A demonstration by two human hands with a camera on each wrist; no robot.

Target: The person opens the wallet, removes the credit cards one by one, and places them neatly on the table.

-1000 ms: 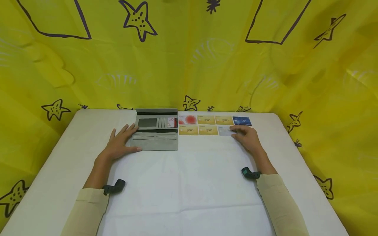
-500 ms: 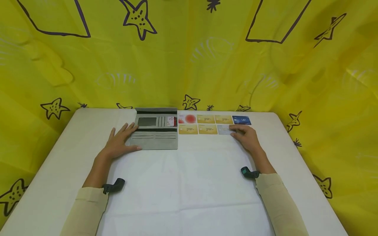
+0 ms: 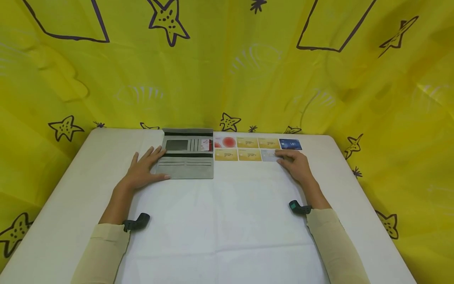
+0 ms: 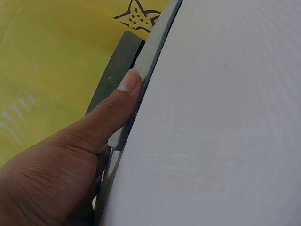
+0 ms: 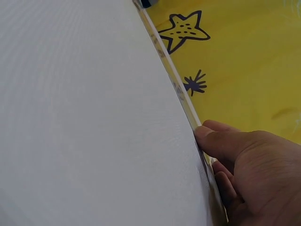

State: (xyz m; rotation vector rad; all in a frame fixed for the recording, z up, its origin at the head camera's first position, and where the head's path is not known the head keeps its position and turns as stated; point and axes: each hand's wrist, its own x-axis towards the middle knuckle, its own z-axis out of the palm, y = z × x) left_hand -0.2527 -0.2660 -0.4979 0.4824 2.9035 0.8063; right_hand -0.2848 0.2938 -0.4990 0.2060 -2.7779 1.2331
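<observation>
In the head view, an unfolded grey wallet [image 3: 195, 171] lies at the back of the table. My left hand [image 3: 142, 170] rests with spread fingers on its left side; in the left wrist view, the thumb [image 4: 117, 101] touches the wallet's near edge. A red-and-white card [image 3: 205, 145] shows in one of the wallet's slots. Right of the wallet, cards lie in two rows. My right hand [image 3: 296, 165] holds the right end of a silver card [image 3: 267, 155] in the front row between thumb and fingers. The fingers hide that end of the card.
The back row has a white card with red circles [image 3: 225, 142], gold cards [image 3: 247, 142] and a blue VIP card [image 3: 291, 144]. More gold cards [image 3: 226, 154] fill the front row. A yellow curtain [image 3: 198, 71] hangs behind the white-covered table [image 3: 220, 221].
The head view has shifted very slightly. Both hands, the wallet and the cards keep their places.
</observation>
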